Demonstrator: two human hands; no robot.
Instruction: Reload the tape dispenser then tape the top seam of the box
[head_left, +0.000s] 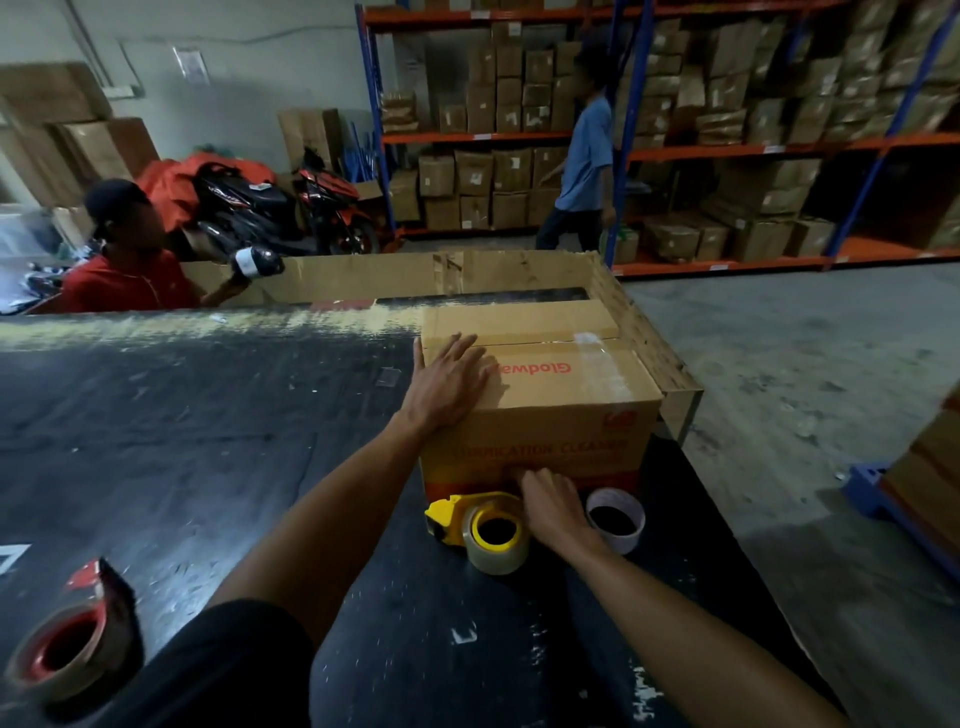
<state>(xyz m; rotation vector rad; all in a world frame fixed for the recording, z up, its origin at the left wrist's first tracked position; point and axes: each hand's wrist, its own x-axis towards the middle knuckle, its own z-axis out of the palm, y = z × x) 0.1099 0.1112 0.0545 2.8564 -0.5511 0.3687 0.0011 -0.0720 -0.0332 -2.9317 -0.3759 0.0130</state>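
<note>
A brown cardboard box (566, 384) with red lettering stands on the black table, flaps closed, with a strip of clear tape across its top near the right end. My left hand (449, 382) lies flat and spread on the box top at its left edge. Against the box's front wall lies a yellow tape dispenser (457, 514) carrying a clear tape roll (496, 540). My right hand (553, 506) rests palm down between that roll and the box front, fingertips touching the cardboard; what it grips, if anything, is hidden. An empty white tape core (618, 519) stands just right of it.
The black table (208, 441) is scuffed, with a cardboard wall along its far and right edges. A red dispenser with brown tape (72, 644) sits at the near left. A person in red sits behind the table at left; another walks by the box-filled shelves (727, 130).
</note>
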